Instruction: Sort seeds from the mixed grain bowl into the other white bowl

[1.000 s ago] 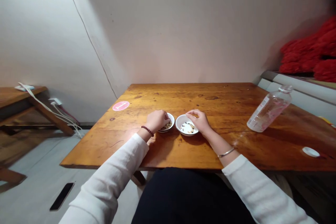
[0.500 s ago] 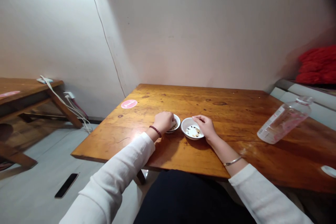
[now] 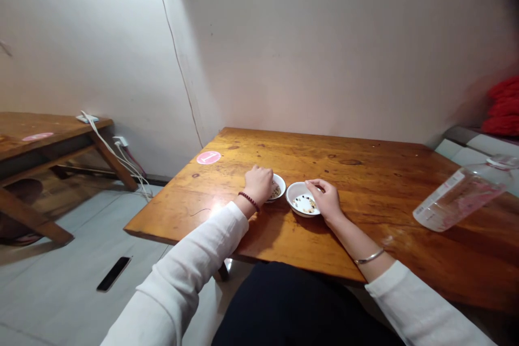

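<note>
Two small white bowls stand side by side on a wooden table. The left bowl (image 3: 278,193) holds small brownish beans or grains. My left hand (image 3: 258,181), with a dark red bead bracelet, is curled at that bowl's left side, its fingertips bent inward and hidden. In the right bowl (image 3: 298,206) lie several black, yellow and pale beans. My right hand (image 3: 324,197), wearing a silver bangle, is at the right side of this bowl. Its thumb and fingers pinch together at the far rim; whether a bean is between them does not show.
A large clear plastic bottle (image 3: 458,197) lies tilted at the right of the table (image 3: 259,146). A pink round sticker (image 3: 208,158) marks the table's left side. A phone (image 3: 114,274) lies on the floor at left, near a second table (image 3: 60,143) with white cables.
The view has turned slightly left, so everything sits further right. My left hand has drawn back a little toward its bowl's left edge, uncovering more beans. My right hand stays at its bowl.
</note>
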Available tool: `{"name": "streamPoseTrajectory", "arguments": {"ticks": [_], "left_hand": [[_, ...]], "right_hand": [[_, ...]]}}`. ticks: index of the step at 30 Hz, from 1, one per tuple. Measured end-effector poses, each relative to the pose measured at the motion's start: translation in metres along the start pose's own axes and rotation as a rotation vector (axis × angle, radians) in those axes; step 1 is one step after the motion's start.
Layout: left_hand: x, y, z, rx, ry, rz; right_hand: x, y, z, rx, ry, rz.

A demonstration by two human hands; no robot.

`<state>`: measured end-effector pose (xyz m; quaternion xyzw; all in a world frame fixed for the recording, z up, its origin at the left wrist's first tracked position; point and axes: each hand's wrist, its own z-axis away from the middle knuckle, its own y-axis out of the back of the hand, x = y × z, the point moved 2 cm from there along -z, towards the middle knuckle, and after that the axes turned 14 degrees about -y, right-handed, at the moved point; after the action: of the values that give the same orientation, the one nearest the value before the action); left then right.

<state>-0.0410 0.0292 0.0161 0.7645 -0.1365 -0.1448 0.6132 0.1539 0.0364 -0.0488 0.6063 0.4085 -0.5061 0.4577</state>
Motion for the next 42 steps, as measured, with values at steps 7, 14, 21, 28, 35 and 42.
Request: {"name": "streamPoseTrajectory", "arguments": {"ticks": [7,14,21,28,35,42], "left_hand": [[0.0,-0.002,-0.001,-0.02,-0.002,0.023],[0.0,-0.004,-0.003,-0.042,0.019,0.038],[-0.004,-0.003,-0.002,-0.048,0.021,0.061],[-0.006,-0.002,0.001,-0.064,0.031,0.06],[-0.003,0.004,-0.001,-0.098,0.034,0.066],[-0.004,0.002,-0.003,-0.009,0.032,0.028]], "right_hand": [[-0.008,-0.001,0.006,0.054,0.018,0.211],[-0.054,0.011,-0.006,0.017,0.161,0.441],[-0.032,-0.007,-0.021,-0.27,0.066,0.143],[-0.016,-0.011,-0.024,-0.364,0.118,0.266],[-0.02,-0.012,-0.019,-0.264,0.132,0.455],[-0.024,-0.014,-0.017,-0.263,0.141,0.449]]}}
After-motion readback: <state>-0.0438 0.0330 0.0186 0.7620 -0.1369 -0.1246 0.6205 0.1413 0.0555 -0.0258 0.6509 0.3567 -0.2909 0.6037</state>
